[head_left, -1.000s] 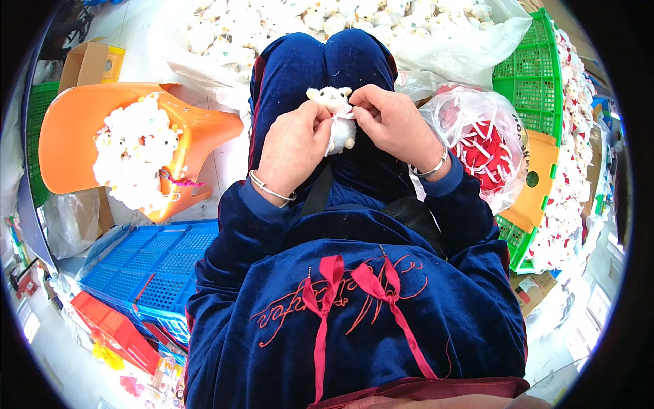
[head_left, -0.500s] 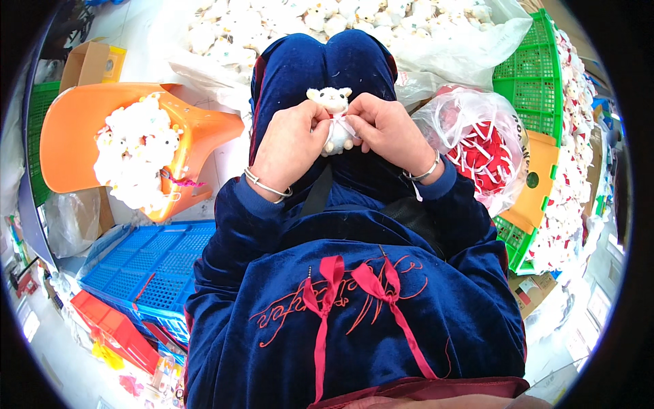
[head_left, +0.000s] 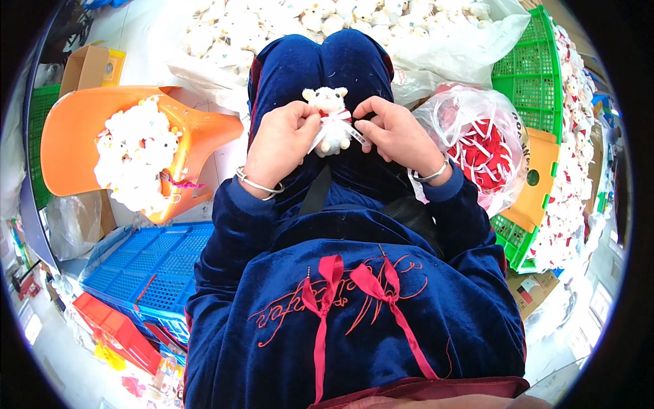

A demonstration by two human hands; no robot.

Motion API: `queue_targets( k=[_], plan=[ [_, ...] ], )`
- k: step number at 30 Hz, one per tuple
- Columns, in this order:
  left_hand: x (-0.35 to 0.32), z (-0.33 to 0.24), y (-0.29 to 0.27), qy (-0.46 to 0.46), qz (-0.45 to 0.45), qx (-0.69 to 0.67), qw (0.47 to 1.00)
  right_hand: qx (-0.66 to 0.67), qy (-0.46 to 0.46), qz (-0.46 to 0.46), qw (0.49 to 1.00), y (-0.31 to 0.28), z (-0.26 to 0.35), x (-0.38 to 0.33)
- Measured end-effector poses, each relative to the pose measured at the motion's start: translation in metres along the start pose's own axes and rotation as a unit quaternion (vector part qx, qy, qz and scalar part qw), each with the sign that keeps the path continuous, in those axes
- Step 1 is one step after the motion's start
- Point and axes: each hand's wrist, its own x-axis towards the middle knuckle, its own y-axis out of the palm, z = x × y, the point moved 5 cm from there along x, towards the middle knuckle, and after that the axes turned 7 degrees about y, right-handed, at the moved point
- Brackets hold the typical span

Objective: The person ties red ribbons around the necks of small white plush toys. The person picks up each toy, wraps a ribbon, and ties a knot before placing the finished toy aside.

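Observation:
A small cream plush toy animal [head_left: 330,101] with round ears and dark eyes rests upright against my lap. Around its neck is a red band with a white ribbon bow [head_left: 335,124], its tails hanging over the belly. My left hand [head_left: 281,140] pinches the toy's side at the bow's left edge; its curled fingers partly hide what is gripped. On the other side my right hand [head_left: 398,136] has thumb and forefinger apart, just beside the bow. A ribbon tail with dark print reaches its lower fingers, which are partly hidden.
An orange chair [head_left: 71,140] at left holds a pile of white plush toys [head_left: 136,153]. At right stand a clear bag of red-and-white ribbon pieces [head_left: 484,160] and a green crate [head_left: 528,68]. More plush toys [head_left: 334,17] lie beyond my knees. Blue crates [head_left: 146,266] stand lower left.
My right hand has drawn back to the right from the bow, its thumb and forefinger parting. The bow and its tails now show more fully. My left hand has shifted slightly left.

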Motion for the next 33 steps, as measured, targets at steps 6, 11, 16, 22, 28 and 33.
queue_targets(
  k=[6,11,16,22,28,33],
  plan=[
    [-0.024,-0.027,-0.014,0.137,-0.099,0.156,0.973,-0.093,-0.185,-0.15,0.967,-0.016,0.012,-0.013],
    [-0.024,-0.031,0.004,0.162,-0.073,0.202,0.963,-0.04,-0.166,-0.124,0.978,0.008,0.015,-0.002],
    [-0.018,-0.021,0.001,0.02,-0.028,0.024,0.999,-0.037,-0.154,-0.102,0.982,0.014,0.013,0.005],
    [-0.012,0.007,0.001,-0.092,0.099,-0.135,0.981,-0.001,-0.081,-0.074,0.994,0.016,0.016,-0.002],
    [-0.013,-0.01,-0.007,0.099,-0.024,0.164,0.981,0.006,-0.073,-0.064,0.995,0.022,0.016,-0.001],
    [-0.016,-0.009,0.006,0.07,-0.053,0.151,0.985,0.017,-0.091,-0.072,0.993,0.025,0.01,0.006]
  ],
)
